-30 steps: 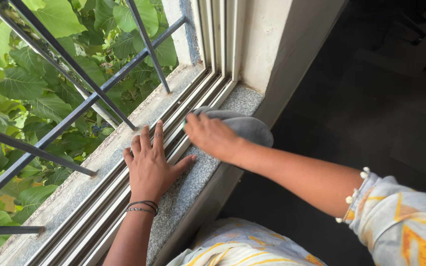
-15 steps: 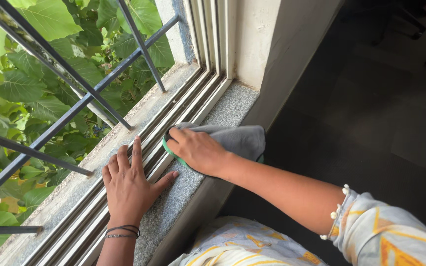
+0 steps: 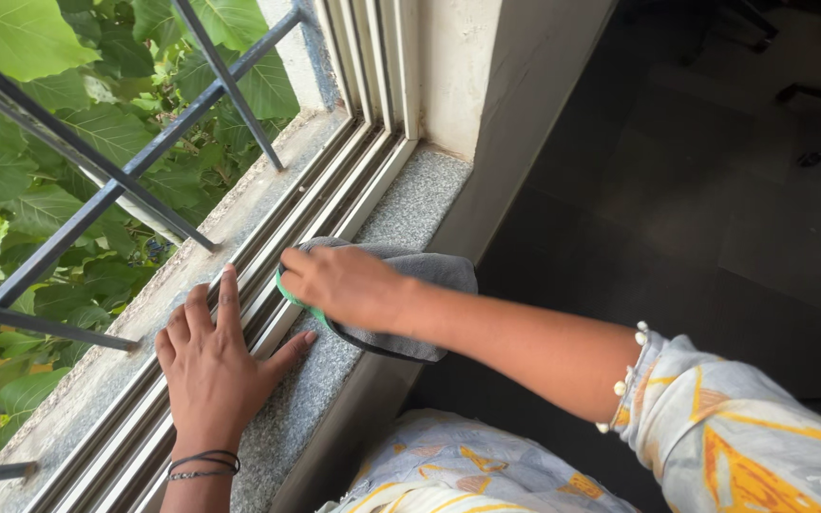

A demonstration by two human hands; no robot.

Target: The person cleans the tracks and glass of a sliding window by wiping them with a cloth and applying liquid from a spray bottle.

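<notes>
Grey cloth [image 3: 410, 275], pressed flat under the right hand [image 3: 344, 285], has slid nearer along the granite sill [image 3: 410, 204]; left hand [image 3: 216, 366] stays splayed, gripping nothing, on the window tracks [image 3: 334, 195] beside it.

A speckled grey stone window sill [image 3: 410, 204] runs from the lower left of the frame up toward the centre top, beside metal sliding tracks [image 3: 334, 195]. A grey cloth [image 3: 420, 271] with a green edge lies on it at mid-frame, pressed under the right hand [image 3: 339, 285]. The left hand [image 3: 216, 366] rests flat at lower left, across tracks and sill.
</notes>
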